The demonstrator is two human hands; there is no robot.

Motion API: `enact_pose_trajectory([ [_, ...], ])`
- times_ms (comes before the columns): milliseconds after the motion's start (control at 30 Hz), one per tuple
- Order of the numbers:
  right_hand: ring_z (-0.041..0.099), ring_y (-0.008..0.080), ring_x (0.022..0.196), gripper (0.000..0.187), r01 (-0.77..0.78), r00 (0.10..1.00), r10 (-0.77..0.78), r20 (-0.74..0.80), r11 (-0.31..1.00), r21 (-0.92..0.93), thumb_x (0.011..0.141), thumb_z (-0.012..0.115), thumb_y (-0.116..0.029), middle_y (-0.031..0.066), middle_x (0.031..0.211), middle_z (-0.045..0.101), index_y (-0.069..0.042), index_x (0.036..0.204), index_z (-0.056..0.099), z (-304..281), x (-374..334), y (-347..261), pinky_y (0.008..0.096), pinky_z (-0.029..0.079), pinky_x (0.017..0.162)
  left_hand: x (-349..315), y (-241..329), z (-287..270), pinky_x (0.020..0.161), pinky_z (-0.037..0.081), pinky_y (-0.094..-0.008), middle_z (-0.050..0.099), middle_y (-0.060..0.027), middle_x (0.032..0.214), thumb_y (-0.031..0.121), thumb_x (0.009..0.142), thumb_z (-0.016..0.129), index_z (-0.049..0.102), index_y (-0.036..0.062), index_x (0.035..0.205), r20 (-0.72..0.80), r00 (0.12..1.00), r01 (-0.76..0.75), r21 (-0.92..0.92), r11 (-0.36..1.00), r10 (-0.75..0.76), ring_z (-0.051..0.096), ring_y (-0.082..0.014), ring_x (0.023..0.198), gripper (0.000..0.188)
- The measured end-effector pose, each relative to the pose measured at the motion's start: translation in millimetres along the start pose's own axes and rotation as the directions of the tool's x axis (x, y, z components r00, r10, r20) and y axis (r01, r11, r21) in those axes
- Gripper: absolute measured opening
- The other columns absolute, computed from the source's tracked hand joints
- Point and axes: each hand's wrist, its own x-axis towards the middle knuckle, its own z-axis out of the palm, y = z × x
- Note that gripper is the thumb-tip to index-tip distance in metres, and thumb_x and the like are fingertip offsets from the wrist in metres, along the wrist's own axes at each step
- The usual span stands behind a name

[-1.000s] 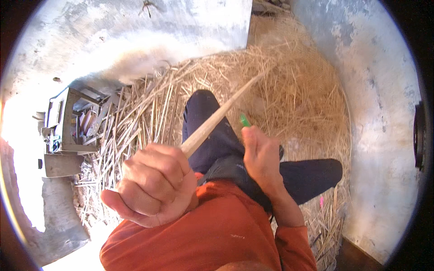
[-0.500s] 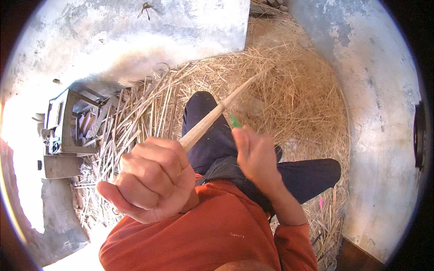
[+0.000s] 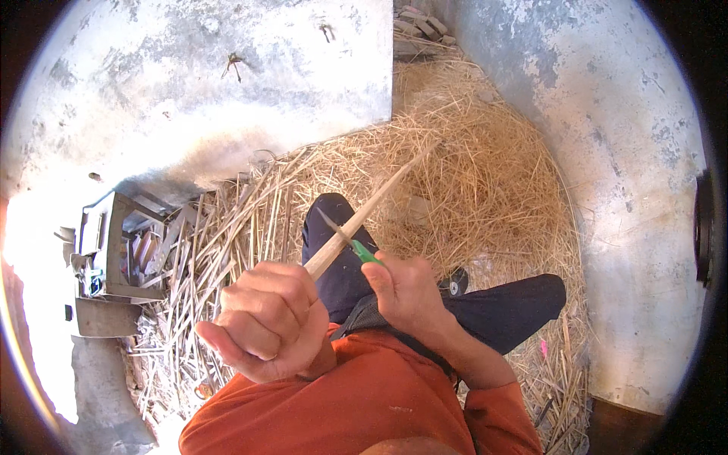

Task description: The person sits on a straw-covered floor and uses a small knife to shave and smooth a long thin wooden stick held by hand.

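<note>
My left hand (image 3: 265, 322) is closed in a fist around the near end of a long pale stick (image 3: 379, 195), which looks like split bamboo or cane. The stick slants up and away to the right, over my bent knee, tapering toward the straw. In my right hand (image 3: 409, 292) is a knife with a green handle (image 3: 365, 252), gripped by the handle. Its narrow blade (image 3: 331, 225) points up and left and lies across the stick, a little beyond my left fist. Whether the edge bites into the stick, I cannot tell.
Loose straw (image 3: 485, 197) covers the floor ahead and to the right. Several dry stalks (image 3: 220, 258) lie in a heap at the left, beside a wooden frame-like box (image 3: 125, 243). Worn plastered walls (image 3: 622, 174) rise at both sides. A pink scrap (image 3: 544, 348) lies at the lower right.
The knife in my right hand has moved left and down, and its blade now crosses the stick. My left hand has shifted slightly right, still gripping the stick.
</note>
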Motion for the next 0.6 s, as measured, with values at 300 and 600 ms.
enact_pose_trajectory([
  [300, 0.054, 0.0393, 0.051, 0.033, 0.058, 0.998, -0.059, 0.02, 0.997, 0.043, 0.088, 0.054, -0.03, 0.0191, 0.05, 0.049, -0.002, 0.07, 0.057, -3.1, -3.2, -17.8, 0.0438, 0.041, 0.043, 2.5, 0.8, -1.1, 0.029, 0.019, -0.0222, 0.028, 0.0031, 0.034, 0.034, 0.098, 0.017, 0.027, 0.0149, 0.045, 0.0, 1.0, 0.02, -0.014, 1.0, -0.02, 0.02, -0.0091, 0.027, 0.057],
  [600, 0.052, 0.0406, 0.048, 0.048, 0.075, 0.995, -0.075, -0.06, 0.997, -0.01, 0.092, 0.044, -0.04, 0.0222, 0.053, 0.052, -0.001, 0.068, 0.06, 8.2, -1.6, 6.2, 0.0455, 0.038, 0.04, 0.1, -0.3, -8.6, 0.03, 0.019, -0.0212, 0.029, 0.0033, 0.035, 0.034, 0.098, 0.016, 0.028, 0.0153, 0.045, 0.042, 0.999, -0.005, -0.032, 0.999, 0.006, 0.021, -0.0081, 0.027, 0.058],
])
